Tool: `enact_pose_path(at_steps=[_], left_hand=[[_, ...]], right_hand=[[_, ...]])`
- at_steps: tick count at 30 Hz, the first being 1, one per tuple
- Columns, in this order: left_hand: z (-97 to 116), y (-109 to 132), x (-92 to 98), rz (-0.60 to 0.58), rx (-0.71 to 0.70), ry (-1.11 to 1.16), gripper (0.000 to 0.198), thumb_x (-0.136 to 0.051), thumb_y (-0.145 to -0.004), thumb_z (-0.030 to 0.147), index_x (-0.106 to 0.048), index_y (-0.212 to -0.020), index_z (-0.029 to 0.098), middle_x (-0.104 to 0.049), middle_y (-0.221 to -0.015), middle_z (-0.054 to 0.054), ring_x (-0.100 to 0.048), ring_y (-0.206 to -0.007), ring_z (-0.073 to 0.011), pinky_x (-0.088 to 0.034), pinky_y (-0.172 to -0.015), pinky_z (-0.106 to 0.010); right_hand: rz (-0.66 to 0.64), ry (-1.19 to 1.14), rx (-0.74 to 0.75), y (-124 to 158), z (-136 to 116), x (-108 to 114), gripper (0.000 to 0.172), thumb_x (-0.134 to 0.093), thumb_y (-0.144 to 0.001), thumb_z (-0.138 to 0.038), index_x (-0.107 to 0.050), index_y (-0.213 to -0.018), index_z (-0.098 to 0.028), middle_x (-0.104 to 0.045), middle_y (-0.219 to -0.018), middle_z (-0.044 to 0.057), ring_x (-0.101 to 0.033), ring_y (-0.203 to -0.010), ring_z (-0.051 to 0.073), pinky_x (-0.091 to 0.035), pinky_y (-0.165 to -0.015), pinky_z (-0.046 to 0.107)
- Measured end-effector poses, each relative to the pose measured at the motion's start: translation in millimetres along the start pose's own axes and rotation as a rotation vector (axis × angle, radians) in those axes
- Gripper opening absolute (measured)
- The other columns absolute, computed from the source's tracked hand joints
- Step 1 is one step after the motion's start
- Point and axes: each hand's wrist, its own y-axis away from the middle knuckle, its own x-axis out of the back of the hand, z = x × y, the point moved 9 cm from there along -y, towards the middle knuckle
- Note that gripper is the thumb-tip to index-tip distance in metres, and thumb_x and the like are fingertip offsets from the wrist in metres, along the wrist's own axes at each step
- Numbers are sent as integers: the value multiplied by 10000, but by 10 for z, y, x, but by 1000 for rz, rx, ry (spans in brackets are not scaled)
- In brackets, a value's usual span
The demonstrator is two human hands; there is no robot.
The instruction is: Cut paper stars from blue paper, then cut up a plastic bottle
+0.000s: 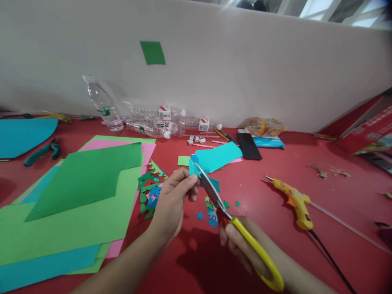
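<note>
Scissors [240, 230] in right hand [241, 246], paper [192, 168] in left hand [175, 197]

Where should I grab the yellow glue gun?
Probably by its handle, from the near side: the glue gun lies on its side, handle toward you, metal tip pointing left and away. Keep fingers off that tip.

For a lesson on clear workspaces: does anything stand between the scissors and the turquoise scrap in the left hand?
Nothing visible does: the scissors, in the right hand, overlap the turquoise scrap in this view, and the left hand pinches its lower part.
</note>
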Motion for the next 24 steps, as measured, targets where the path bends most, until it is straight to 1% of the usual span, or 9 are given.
enact_pose_path(at_steps=[5, 10, 14, 16, 20, 24], left_hand=[[-6, 14, 13, 7, -1, -10, 210, -627, -806, 218, -555, -612, 180, -539, -550, 35, -442, -518, -77, -367, -510, -186], [-5, 3, 25, 14, -4, -15, 199, -627, -806, 218, -560, -623, 181, -543, -558, 38, -453, -523, -73, -375, -512, -180], [23, -19, 36, 25, 4, -30, 184, -639, -783, 220, -567, -619, 178, -541, -554, 39, -453, -517, -68, -370, -495, -172], [49, -36, 44, 24, 10, -44, 180, -647, -760, 217, -567, -605, 176, -540, -546, 39, -452, -507, -67, -364, -480, -171], [116, -85, 97, 22, 15, -58, 189, -653, -713, 213, -541, -564, 177, -517, -503, 42, -430, -465, -69, -341, -442, -179], [150, -144, 180, 11, -7, -54, 177, -641, -707, 210, -544, -564, 172, -498, -489, 42, -413, -456, -66, -319, -434, -179]], right_hand=[[-24, -19, 18, -65, 28, -21, 696, -363, -732, -887, -469, -670, -202, -335, -438, -91, -290, -357, 55, -223, -352, 208], [-8, 49, 42, -101, 9, 12, 698, -332, -739, -889, -453, -657, -207, -348, -450, -82, -301, -368, 57, -220, -347, 199], [-39, 59, 47, -106, 6, 13, 685, -344, -743, -880, -443, -642, -210, -330, -441, -89, -296, -349, 50, -219, -324, 190], [-42, 57, 14, -107, 44, 28, 646, -385, -765, -843, -445, -650, -210, -332, -439, -96, -287, -328, 42, -211, -307, 182], [-60, 14, -111, -85, 149, 52, 556, -470, -782, -760, -442, -666, -217, -324, -437, -109, -284, -292, 40, -204, -274, 168], [-93, -11, -121, -60, 131, 35, 515, -486, -816, -701, -467, -673, -207, -348, -440, -105, -296, -296, 38, -226, -283, 160]])
